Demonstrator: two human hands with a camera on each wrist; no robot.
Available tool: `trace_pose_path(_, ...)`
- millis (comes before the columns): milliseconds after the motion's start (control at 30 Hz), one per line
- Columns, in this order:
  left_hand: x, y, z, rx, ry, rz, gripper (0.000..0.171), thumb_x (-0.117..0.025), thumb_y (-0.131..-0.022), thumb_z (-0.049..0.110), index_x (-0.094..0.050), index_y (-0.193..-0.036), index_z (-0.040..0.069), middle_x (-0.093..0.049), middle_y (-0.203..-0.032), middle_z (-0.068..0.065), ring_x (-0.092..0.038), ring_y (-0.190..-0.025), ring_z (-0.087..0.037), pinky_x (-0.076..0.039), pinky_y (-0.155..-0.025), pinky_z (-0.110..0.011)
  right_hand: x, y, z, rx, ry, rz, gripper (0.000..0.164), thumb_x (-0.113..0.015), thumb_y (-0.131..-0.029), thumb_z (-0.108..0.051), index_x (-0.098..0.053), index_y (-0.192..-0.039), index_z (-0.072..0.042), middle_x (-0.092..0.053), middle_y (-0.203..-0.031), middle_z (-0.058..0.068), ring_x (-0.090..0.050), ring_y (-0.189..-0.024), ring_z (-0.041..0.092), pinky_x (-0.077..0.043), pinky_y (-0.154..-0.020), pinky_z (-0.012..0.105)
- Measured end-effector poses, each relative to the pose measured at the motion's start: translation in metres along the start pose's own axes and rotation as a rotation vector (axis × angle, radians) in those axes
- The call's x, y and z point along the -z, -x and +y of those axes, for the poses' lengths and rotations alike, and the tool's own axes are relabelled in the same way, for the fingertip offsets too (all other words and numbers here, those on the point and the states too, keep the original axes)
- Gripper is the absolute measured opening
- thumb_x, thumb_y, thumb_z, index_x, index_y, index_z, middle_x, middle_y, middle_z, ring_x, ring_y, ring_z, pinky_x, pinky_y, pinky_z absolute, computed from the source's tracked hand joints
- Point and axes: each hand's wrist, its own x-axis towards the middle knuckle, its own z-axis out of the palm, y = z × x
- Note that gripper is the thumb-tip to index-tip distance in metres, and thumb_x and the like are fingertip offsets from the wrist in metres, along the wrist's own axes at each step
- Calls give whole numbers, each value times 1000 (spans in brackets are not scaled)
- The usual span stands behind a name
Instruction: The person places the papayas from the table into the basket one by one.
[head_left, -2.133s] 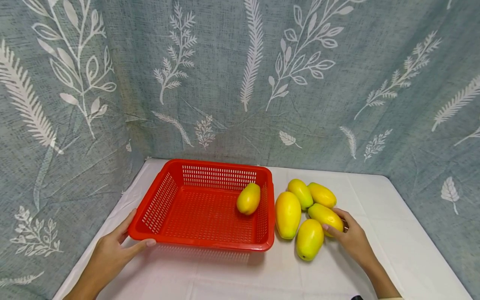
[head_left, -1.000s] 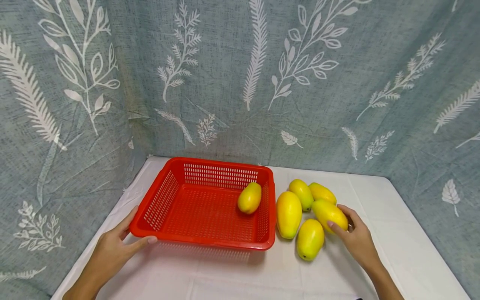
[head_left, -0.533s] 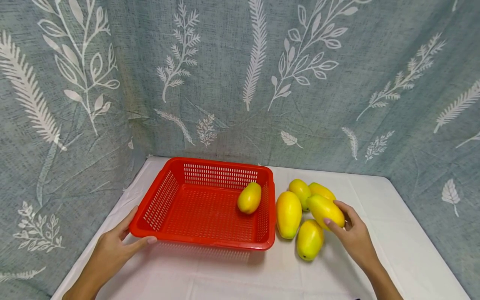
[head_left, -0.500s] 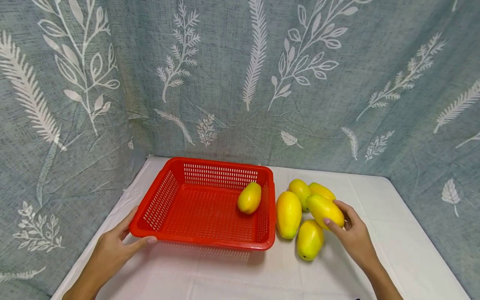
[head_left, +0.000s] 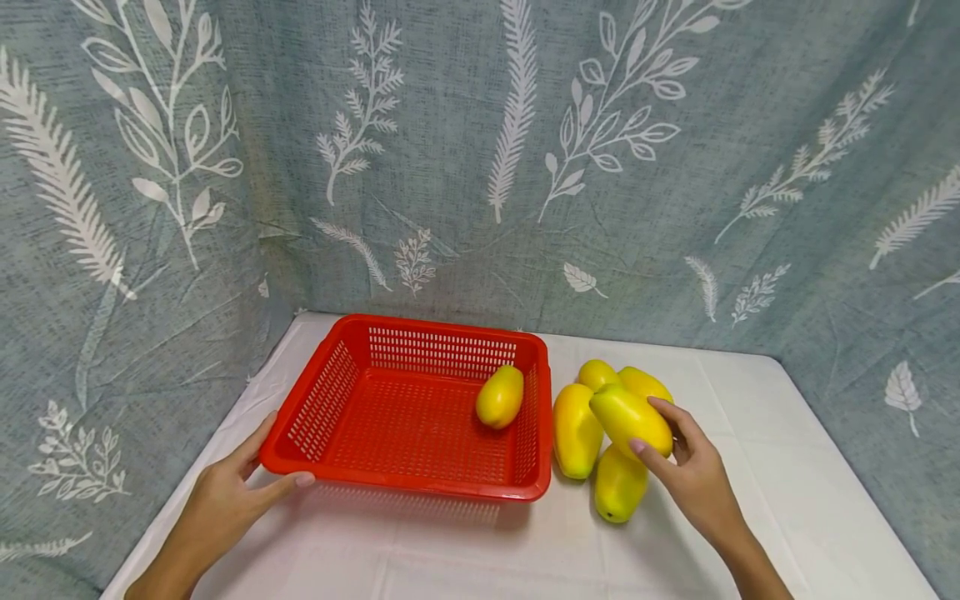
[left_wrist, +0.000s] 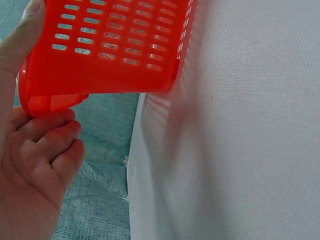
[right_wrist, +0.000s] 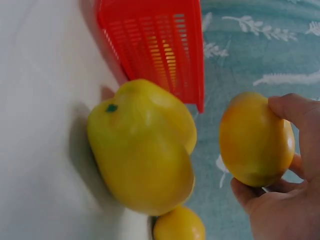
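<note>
My left hand [head_left: 225, 504] grips the near left corner of a red plastic basket [head_left: 420, 483], thumb over the rim and fingers curled beneath it, as the left wrist view shows. Inside the basket, against its right side, lies one yellow oblong fruit [head_left: 499, 398], like a mango or small papaya. My right hand [head_left: 693, 479] holds a similar yellow oblong fruit [head_left: 630, 417] between thumb and fingers. In the right wrist view this held fruit [right_wrist: 256, 140] is off the table, apart from the others. Several more such fruits [head_left: 576, 433] lie below and around it, partly covered from above.
A white cloth [head_left: 450, 558] covers the table. The basket's right wall stands close beside the nearest loose fruit. A grey-green curtain [head_left: 450, 167] with white leaf prints hangs behind the table and along both sides.
My right hand has lifted one fruit from the group and carried it left, above the other fruits. My left hand has kept its grip on the basket corner.
</note>
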Motion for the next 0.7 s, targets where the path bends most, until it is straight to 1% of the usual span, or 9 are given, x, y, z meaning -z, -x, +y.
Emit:
trace_pose_path(100,1,0,0,-2,4,0,108,-88,-88,41,-24,-169,9,-48,-158,-28,-48,-143,-50,-44,-90,-2,-3,0,-4,20,-7,-7,65,-73,-103,-26,-44,-157,-5,-42,-162,16,-44,-142,8,-36,-107,3)
trace_pose_path(167,1,-1,-1,-1,7,-2,108,-88,-88,41,-24,-169,10,-48,-158,-28,-48,-143,-50,-37,-85,3,-5,0,-6,29,-18,-11,63,-73,-103,-24,-45,-157,-6,-42,-161,17,-45,-139,3,-38,-107,4)
trace_pose_path(300,1,-1,-1,5,2,-5,108,-87,-89,42,-23,-169,11,-49,-158,-27,-48,-143,-50,-52,-95,-11,-9,-1,-11,46,-50,-23,62,-73,-103,-20,-45,-156,-5,-44,-159,16,-47,-135,-1,-40,-107,6)
trace_pose_path(333,1,-1,-1,3,4,-5,108,-87,-89,42,-23,-169,11,-49,-158,-28,-47,-144,-50,-55,-99,-20,-11,-1,-13,50,-60,-28,62,-73,-103,-19,-45,-156,-4,-44,-159,16,-48,-135,-1,-41,-107,6)
trace_pose_path(433,1,-1,-1,5,2,-3,108,-87,-88,44,-22,-170,13,-49,-158,-27,-48,-144,-50,-56,-100,-23,-15,-2,-17,68,-78,-43,63,-74,-102,-17,-44,-156,-2,-45,-158,16,-49,-135,0,-41,-108,7)
trace_pose_path(467,1,-1,-1,0,5,-1,108,-87,-89,44,-22,-170,13,-49,-158,-27,-48,-143,-50,-56,-102,-31,-17,-2,-19,75,-83,-47,64,-74,-102,-16,-44,-156,-1,-45,-158,16,-49,-135,1,-41,-109,7)
trace_pose_path(500,1,-1,-1,-1,8,2,109,-87,-88,44,-22,-170,13,-50,-158,-26,-48,-143,-49,-55,-100,-20,-18,-2,-21,80,-86,-51,64,-74,-101,-16,-44,-156,-2,-45,-157,15,-50,-135,1,-41,-109,8)
trace_pose_path(567,1,-1,-1,-4,12,6,109,-87,-88,44,-22,-170,14,-50,-158,-26,-48,-143,-48,-50,-96,-9,-22,-2,-24,86,-94,-59,63,-75,-101,-15,-45,-156,-4,-46,-157,15,-51,-134,3,-42,-108,9)
trace_pose_path(700,1,-1,-1,-6,11,10,108,-87,-88,44,-23,-170,14,-51,-157,-26,-49,-142,-49,-42,-89,0,-28,-3,-31,90,-104,-72,61,-76,-100,-15,-49,-154,-9,-50,-153,12,-55,-130,7,-46,-107,10)
